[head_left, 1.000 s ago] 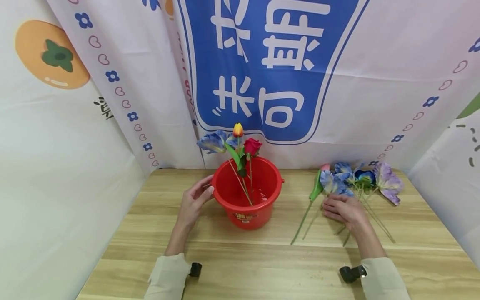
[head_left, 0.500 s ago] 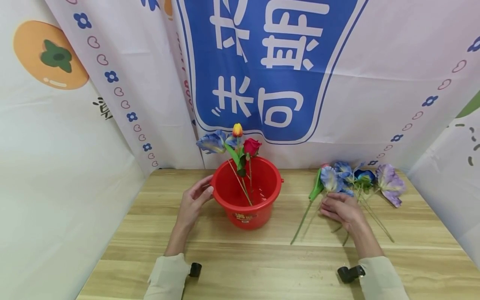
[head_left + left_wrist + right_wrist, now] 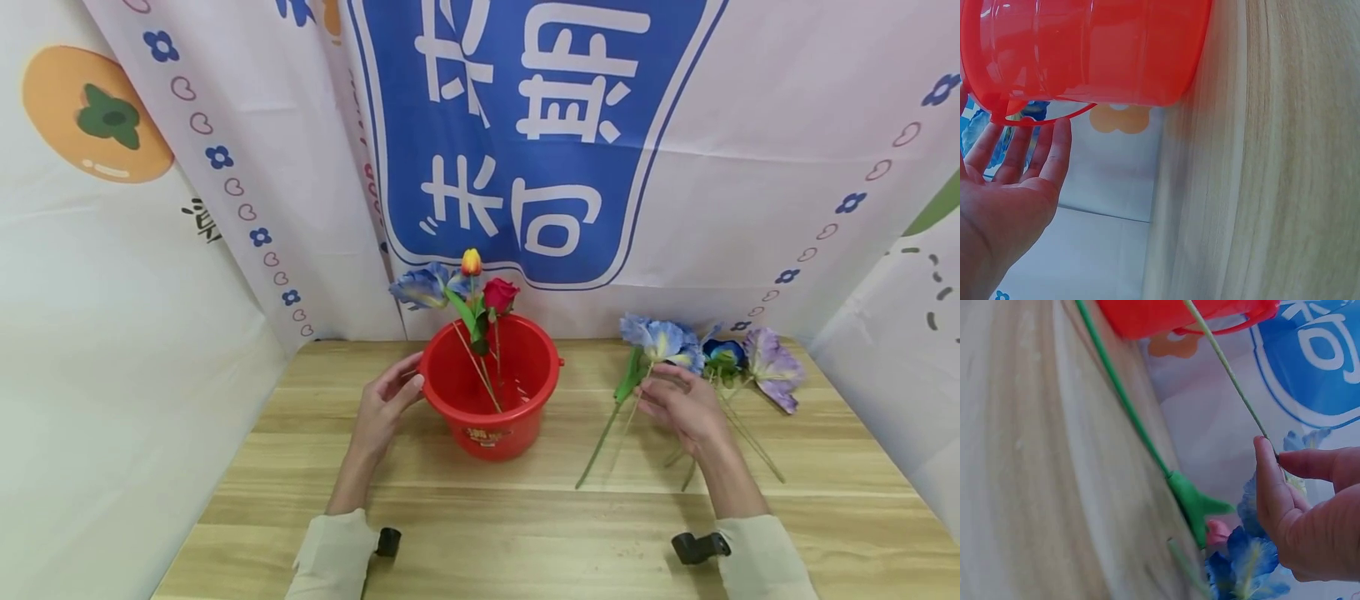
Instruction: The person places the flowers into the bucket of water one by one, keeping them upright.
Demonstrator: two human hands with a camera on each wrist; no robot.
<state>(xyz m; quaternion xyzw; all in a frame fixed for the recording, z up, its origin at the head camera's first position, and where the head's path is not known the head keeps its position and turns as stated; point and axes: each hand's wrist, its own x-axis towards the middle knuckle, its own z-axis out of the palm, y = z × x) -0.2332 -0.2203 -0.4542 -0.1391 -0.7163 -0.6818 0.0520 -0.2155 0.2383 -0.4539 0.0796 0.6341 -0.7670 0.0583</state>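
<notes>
Blue flower point(image 3: 654, 337) pinched by stem point(image 3: 1235, 381) in right hand point(image 3: 686, 410), over tulip point(image 3: 628, 375), right of bucket point(image 3: 522, 432). Bucket touched by left hand point(image 3: 382, 410), fingers nearly straight. Tulip could be dragged along if snagged by blue flower; bucket could be tipped if pushed.

red bucket point(image 3: 517, 435): upright, glossy | blue flower point(image 3: 663, 340): right of red bucket, stem pinched, slanted, apparently raised
</notes>
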